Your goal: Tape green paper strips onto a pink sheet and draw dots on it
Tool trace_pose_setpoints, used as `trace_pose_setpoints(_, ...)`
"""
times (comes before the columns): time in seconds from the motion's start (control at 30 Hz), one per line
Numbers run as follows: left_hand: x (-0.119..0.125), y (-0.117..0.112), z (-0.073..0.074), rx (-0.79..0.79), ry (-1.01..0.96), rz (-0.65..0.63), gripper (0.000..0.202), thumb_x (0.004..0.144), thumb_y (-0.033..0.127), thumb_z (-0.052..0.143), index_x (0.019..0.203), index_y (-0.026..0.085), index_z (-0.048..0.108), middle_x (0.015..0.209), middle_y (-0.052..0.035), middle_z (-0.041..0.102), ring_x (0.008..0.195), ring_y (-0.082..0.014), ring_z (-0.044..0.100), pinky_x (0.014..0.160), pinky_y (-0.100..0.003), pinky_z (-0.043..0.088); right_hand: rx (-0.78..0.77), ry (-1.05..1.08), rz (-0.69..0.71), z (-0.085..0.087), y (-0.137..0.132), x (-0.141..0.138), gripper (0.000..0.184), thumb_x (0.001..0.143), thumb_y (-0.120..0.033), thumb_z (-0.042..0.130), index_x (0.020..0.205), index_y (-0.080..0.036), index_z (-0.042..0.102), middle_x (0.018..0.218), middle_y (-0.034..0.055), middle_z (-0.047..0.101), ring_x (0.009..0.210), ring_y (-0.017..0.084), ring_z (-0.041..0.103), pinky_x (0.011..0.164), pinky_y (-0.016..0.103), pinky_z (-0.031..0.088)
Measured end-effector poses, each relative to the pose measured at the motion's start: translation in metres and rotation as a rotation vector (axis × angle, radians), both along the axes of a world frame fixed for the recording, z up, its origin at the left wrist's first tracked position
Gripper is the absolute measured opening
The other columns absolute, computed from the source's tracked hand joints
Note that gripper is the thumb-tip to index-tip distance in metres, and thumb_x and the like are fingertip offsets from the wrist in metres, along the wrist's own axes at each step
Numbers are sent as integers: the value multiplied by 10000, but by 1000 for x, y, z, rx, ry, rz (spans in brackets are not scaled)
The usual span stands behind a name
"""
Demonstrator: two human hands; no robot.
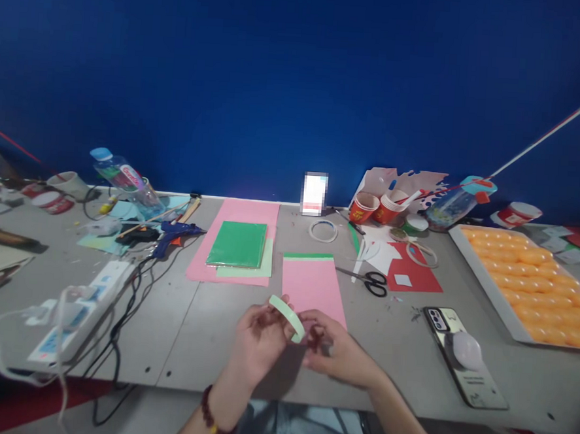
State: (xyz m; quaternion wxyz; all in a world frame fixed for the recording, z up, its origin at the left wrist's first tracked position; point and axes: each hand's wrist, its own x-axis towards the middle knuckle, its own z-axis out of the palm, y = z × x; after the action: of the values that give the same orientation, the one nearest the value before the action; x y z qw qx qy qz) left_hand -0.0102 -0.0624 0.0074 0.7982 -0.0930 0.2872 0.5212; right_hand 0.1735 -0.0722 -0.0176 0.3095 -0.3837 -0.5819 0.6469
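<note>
My left hand (258, 336) and my right hand (338, 354) meet just above the near edge of the grey table (189, 329). Between them they pinch a narrow pale green paper strip (288, 316) that curves up in a loop. The left fingers are closed on its upper end and the right fingers on its lower end. A pink paper sheet (312, 285) with a green edge lies just beyond the hands. A bead bracelet is on my left wrist.
A green sheet stack (238, 244) lies on larger pink paper. Black scissors (372, 282), a tape roll (323, 231), red cups (376, 209) and red paper sit right of centre. A phone (463, 352) and a tray of orange balls (536, 284) are right. A power strip (85, 309), glue gun (175, 233) and bottle (125, 179) are left.
</note>
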Motion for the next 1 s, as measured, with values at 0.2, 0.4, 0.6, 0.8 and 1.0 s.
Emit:
trace_pose_setpoints(0.2,-6,1,22,109,103,15,64,723,143,601,665,153,574,755,-31,633,650,-140,606,584,-263,492,281,-161,-136,1,-14,-17,536,694,-209,761,1174,-245,525,942,4,622,797,145,574,725,263,489)
trace_pose_setpoints(0.4,-7,1,24,64,144,93,25,719,156,611,702,156,592,763,-21,637,647,-131,612,604,-262,516,505,-163,-422,-8,-23,-42,272,720,-169,701,956,-236,582,854,20,603,801,187,584,730,309,491)
trace_pose_setpoints(0.6,-7,0,30,-37,216,114,78,759,131,559,686,140,585,668,-29,608,573,-109,599,514,-203,515,465,-69,-561,-7,-23,-53,131,724,-176,664,822,-216,587,920,55,645,885,209,618,780,319,498)
trace_pose_setpoints(0.8,-9,-2,20,-3,478,167,71,726,140,655,751,153,589,726,-19,627,656,-116,632,488,-166,510,366,-51,-652,-15,-25,-44,211,827,-232,600,1030,-211,654,802,29,654,729,156,610,697,268,509)
trace_pose_setpoints(1.0,-9,-7,5,258,642,128,265,626,295,788,649,163,559,684,13,576,677,-121,591,557,-208,508,319,-77,-806,-22,-23,-26,257,828,-312,630,1060,-203,645,811,36,654,691,145,631,641,245,530)
